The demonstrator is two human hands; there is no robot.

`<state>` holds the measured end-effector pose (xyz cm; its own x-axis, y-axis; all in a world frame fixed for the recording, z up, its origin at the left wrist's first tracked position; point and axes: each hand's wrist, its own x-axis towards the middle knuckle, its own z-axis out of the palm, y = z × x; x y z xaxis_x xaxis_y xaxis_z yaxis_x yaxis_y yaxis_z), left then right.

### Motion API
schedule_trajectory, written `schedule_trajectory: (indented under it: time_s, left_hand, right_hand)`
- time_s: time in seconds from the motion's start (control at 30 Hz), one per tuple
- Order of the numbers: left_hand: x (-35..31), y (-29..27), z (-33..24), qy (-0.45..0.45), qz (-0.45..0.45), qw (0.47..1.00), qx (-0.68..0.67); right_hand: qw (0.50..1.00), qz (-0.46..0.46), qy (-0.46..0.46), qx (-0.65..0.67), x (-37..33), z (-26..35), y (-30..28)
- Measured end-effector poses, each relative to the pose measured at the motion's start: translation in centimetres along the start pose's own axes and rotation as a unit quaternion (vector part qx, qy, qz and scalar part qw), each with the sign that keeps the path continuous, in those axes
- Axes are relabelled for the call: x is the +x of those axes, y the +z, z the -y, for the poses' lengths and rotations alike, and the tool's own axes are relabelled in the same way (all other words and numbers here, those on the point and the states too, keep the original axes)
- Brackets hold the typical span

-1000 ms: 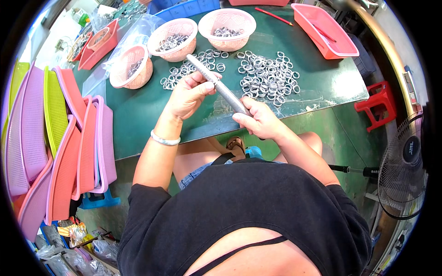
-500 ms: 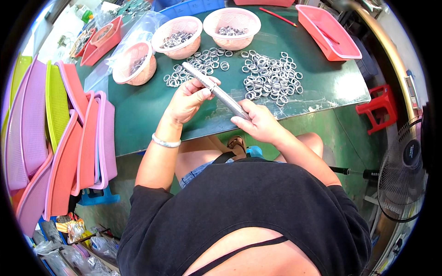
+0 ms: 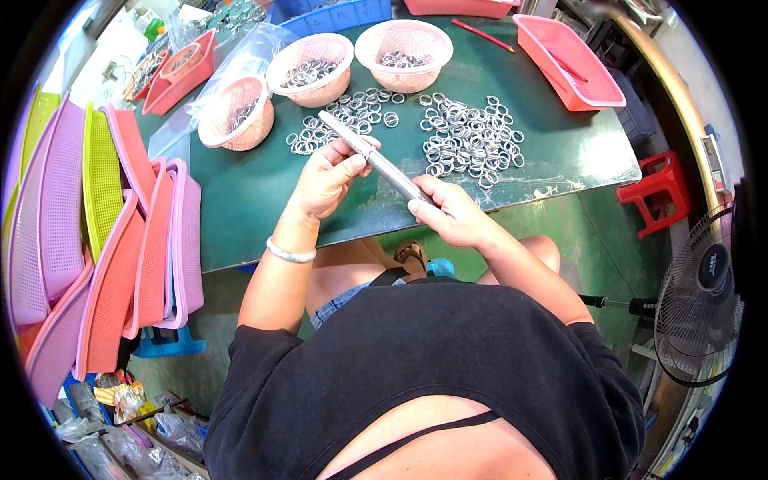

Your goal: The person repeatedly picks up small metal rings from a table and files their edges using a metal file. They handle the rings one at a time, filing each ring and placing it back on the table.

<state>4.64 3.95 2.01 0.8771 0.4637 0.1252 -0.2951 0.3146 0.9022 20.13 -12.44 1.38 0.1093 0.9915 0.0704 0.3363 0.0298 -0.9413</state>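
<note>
Nearest, the person's black top fills the lower middle, with blue denim shorts showing beyond it at the left and a pale bracelet around the left wrist. The right hand has its fingers wrapped around the lower, thicker end of a tapering grey metal rod, just above the near edge of the green desk. The rod slants up and leftward to the left hand, whose thumb and fingers are closed around its middle; whether a ring sits under them is too small to tell. The thin tip sticks out past the left hand, toward a loose scatter of metal rings. To the right lies a denser heap of rings, well apart from the scatter. Behind the scatter stand three pink mesh bowls, each holding more rings. A clear plastic bag lies behind the leftmost bowl. Farther back, a red pencil lies left of a shallow red tray, and a blue crate stands at the far side of the desk.
</note>
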Motion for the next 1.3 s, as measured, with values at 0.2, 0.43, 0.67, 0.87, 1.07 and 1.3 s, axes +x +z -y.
schedule_trajectory:
  time_s: [0.2,0.43,0.67,0.87,1.07,1.3]
  left_hand:
    - [0.3,0.6,-0.2,0.020,-0.017,0.999,0.038]
    - [1.2,1.8,-0.1,0.019,-0.014,0.999,0.031]
    - [1.4,2.0,0.4,0.017,-0.033,0.999,0.011]
    - [1.3,2.1,0.4,0.016,-0.014,1.000,0.012]
    - [1.5,1.9,0.6,0.014,-0.009,1.000,-0.010]
    - [2.0,1.0,0.3,0.069,-0.086,0.986,-0.128]
  right_hand:
    - [0.999,0.015,-0.015,0.045,0.3,-0.7,-0.4]
    - [0.989,0.042,0.021,0.139,0.5,-0.2,-0.8]
    - [0.983,0.039,0.049,0.170,0.3,0.4,-1.1]
    - [0.981,0.032,0.055,0.183,0.2,0.4,-0.9]
    - [0.986,0.049,0.046,0.151,0.0,0.0,-1.0]
    - [0.993,0.044,0.026,0.105,0.0,-0.1,-0.7]
